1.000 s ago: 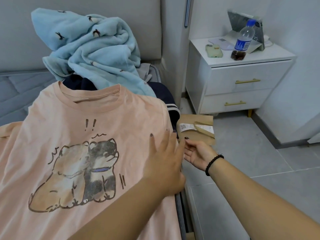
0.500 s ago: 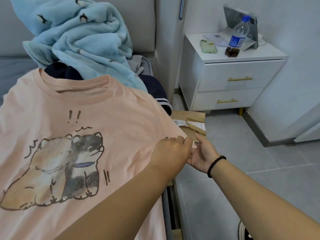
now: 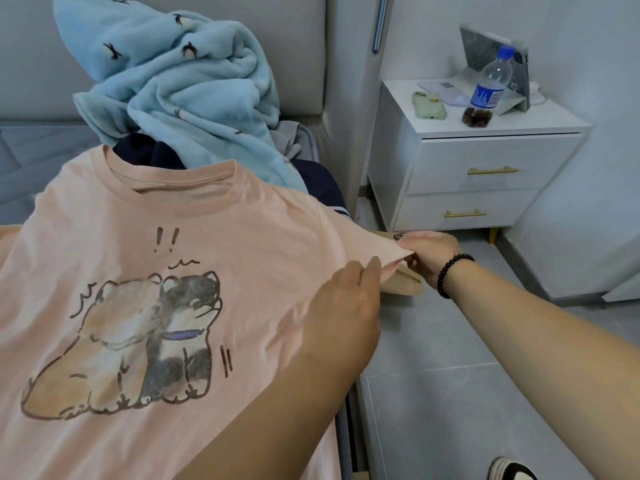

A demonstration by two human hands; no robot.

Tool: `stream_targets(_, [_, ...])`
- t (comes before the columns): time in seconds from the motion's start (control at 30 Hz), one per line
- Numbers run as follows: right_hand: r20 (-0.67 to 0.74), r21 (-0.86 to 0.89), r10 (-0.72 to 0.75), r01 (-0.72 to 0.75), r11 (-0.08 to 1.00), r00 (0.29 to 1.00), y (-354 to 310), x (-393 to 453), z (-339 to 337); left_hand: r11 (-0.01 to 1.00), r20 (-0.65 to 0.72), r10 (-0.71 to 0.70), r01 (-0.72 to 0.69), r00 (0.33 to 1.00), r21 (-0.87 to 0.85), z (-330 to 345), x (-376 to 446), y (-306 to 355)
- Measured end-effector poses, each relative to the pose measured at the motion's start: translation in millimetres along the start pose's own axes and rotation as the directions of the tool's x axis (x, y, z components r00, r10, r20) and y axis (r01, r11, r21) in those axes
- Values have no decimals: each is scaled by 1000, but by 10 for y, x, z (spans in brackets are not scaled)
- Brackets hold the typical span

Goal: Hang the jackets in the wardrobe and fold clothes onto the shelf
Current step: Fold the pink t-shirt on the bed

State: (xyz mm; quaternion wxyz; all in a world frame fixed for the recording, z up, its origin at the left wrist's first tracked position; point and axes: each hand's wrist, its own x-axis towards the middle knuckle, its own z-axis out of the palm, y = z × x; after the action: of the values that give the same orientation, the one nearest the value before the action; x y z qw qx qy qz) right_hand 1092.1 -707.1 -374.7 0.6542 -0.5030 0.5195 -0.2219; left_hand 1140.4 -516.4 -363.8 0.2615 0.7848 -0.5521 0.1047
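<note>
A peach T-shirt (image 3: 180,289) with a print of two cartoon dogs lies spread face up on the bed. My right hand (image 3: 427,256), with a black bead bracelet at the wrist, pinches the end of the shirt's right sleeve and holds it stretched out past the bed's edge. My left hand (image 3: 346,306) grips the same sleeve closer to the shoulder, fingers curled into the cloth. Behind the shirt's collar lies a crumpled light blue fleece garment (image 3: 180,88) on top of dark navy clothing (image 3: 311,185).
A white two-drawer nightstand (image 3: 485,174) stands to the right, with a bottle (image 3: 485,91), a phone (image 3: 429,105) and a propped tablet on it. A brown paper bag (image 3: 401,285) lies on the grey tiled floor (image 3: 450,393) under my right hand. A shoe (image 3: 512,471) shows at bottom right.
My right hand has taken the sleeve's end and pulled it out to the right. My left hand went from lying flat on the shirt to gripping the sleeve.
</note>
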Motion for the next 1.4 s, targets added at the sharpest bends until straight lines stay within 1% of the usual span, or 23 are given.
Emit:
stream_targets(0.07, [25, -61, -81, 82, 995, 996, -215, -92, 96, 960, -24, -207, 198, 978, -199, -147, -39, -22])
stream_targets(0.13, [48, -120, -149, 154, 981, 988, -455, -215, 297, 809, 6, -457, 419, 889, -412, -344, -91, -53])
stream_targets(0.17, [68, -135, -181, 189, 973, 981, -567, -285, 424, 734, 10, -543, 480, 840, -481, -425, -136, -93])
stream_targets(0.27, [189, -113, -277, 301, 947, 942, -809, -544, 900, 565, -13, -708, 556, 706, -609, -627, -293, -257])
stream_targets(0.33, [374, -117, -298, 364, 924, 878, -870, -745, 1228, 461, -8, -796, 598, 605, -655, -695, -416, -394])
stream_targets(0.4, [562, -115, -231, 351, 929, 794, -833, -931, 1491, 426, -9, -842, 655, 539, -625, -730, -549, -526])
stream_targets(0.43, [613, -140, -217, 375, 916, 759, -771, -994, 1585, 446, -13, -839, 674, 544, -589, -738, -621, -577])
stream_targets(0.47, [628, -202, -243, 456, 866, 739, -696, -1041, 1639, 478, -17, -823, 677, 567, -559, -739, -683, -612])
stream_targets(0.53, [589, -359, -371, 644, 676, 718, -505, -1081, 1658, 541, 0, -781, 676, 625, -501, -721, -750, -662])
stream_targets(0.57, [571, -400, -431, 695, 597, 699, -414, -1100, 1631, 561, 23, -768, 690, 640, -457, -705, -753, -693])
stream_targets(0.67, [561, -480, -520, 764, 430, 645, -142, -1151, 1475, 566, 85, -780, 756, 620, -329, -668, -683, -771])
stream_targets(0.77, [653, -513, -488, 813, 277, 578, 156, -1187, 1244, 586, 96, -774, 765, 626, -266, -649, -666, -829])
stream_targets(0.83, [718, -552, -395, 815, 177, 573, 289, -1189, 1129, 602, 91, -757, 744, 647, -291, -645, -688, -864])
stream_targets(0.93, [697, -587, -372, 786, 194, 613, 237, -1211, 1175, 588, -7, -768, 700, 641, -405, -705, -736, -915])
stream_targets(1.0, [653, -584, -456, 785, 206, 605, 158, -1276, 1352, 621, -103, -756, 657, 647, -428, -800, -785, -987])
stream_targets(1.03, [625, -571, -501, 789, 229, 598, 147, -1334, 1463, 662, -143, -727, 631, 672, -405, -859, -825, -1045])
stream_targets(1.07, [599, -553, -530, 788, 269, 601, 153, -1427, 1578, 714, -179, -686, 605, 706, -353, -929, -876, -1133])
stream_targets(1.13, [565, -516, -554, 786, 340, 611, 284, -1683, 1796, 790, -211, -614, 593, 761, -158, -1048, -1064, -1402])
stream_targets(1.2, [594, -464, -567, 819, 338, 571, 551, -1981, 2016, 743, -167, -652, 667, 740, 55, -1159, -1397, -1728])
stream_targets(1.27, [664, -419, -538, 855, 307, 519, 802, -2204, 2233, 650, -109, -732, 737, 673, 183, -1244, -1690, -1949])
stream_targets(1.3, [701, -392, -524, 875, 285, 484, 875, -2253, 2348, 632, -84, -744, 739, 663, 235, -1247, -1771, -1999])
stream_targets(1.37, [732, -336, -530, 904, 264, 427, 905, -2255, 2570, 639, -72, -725, 709, 684, 299, -1190, -1800, -2017])
stream_targets(1.4, [729, -335, -532, 902, 272, 431, 887, -2244, 2675, 641, -82, -721, 708, 688, 298, -1174, -1775, -2011])
